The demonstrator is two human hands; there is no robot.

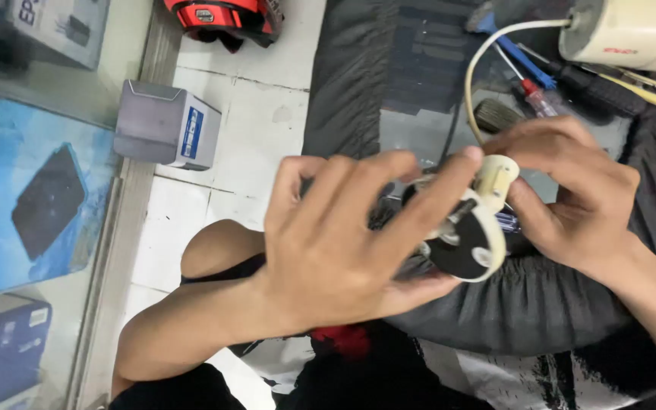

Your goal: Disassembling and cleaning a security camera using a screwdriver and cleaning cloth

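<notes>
— Over the grey cloth [540, 304], what are the hands doing?
— Left hand [343, 243] is gripping the round cream-and-black part [468, 243]; right hand [571, 190] is pinching its cream cap [499, 178].
— Finished?
— Seemingly not: it is lying open, with screwdrivers [529, 72] waiting beside the cream housing [632, 30].

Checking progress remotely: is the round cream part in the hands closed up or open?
Open: the round cream part shows its dark inner face, held between left hand and right hand.
</notes>
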